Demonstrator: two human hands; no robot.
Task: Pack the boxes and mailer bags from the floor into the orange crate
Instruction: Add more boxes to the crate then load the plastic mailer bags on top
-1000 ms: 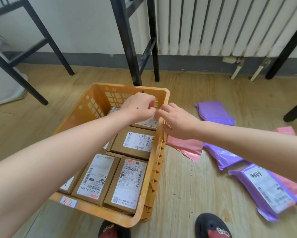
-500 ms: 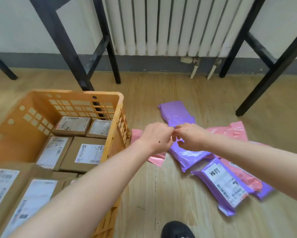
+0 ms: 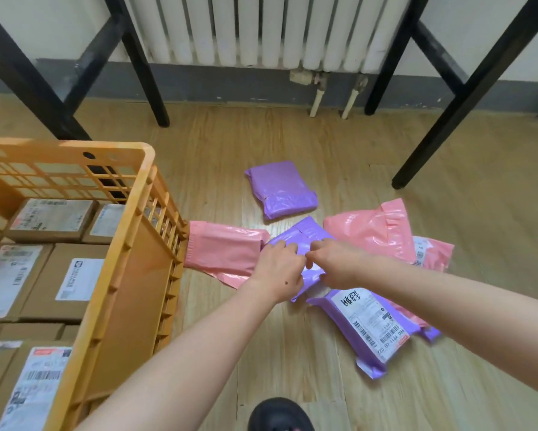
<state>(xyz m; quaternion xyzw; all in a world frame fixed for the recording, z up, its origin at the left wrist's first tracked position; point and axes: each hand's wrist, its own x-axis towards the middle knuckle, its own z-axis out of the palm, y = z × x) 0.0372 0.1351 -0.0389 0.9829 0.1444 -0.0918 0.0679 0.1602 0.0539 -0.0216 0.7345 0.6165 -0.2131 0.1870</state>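
Orange crate (image 3: 130, 231) cut off by left and bottom edges. Boxes (image 3: 74, 275) inside: label print too blurred to read. Middle purple mailer (image 3: 308, 236) largely covered by left hand (image 3: 280, 269) and right hand (image 3: 339, 265) gripping it. Black shoe (image 3: 280, 415), bottom centre, cut by frame edge.

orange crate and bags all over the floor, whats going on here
A person is packing parcels into the orange crate, which holds labelled cardboard boxes. Right now the left hand and right hand both grip a purple mailer bag lying mid-pile on the wooden floor beside the crate. Pink bags, a labelled purple bag and a plain purple bag lie around it, not yet packed.
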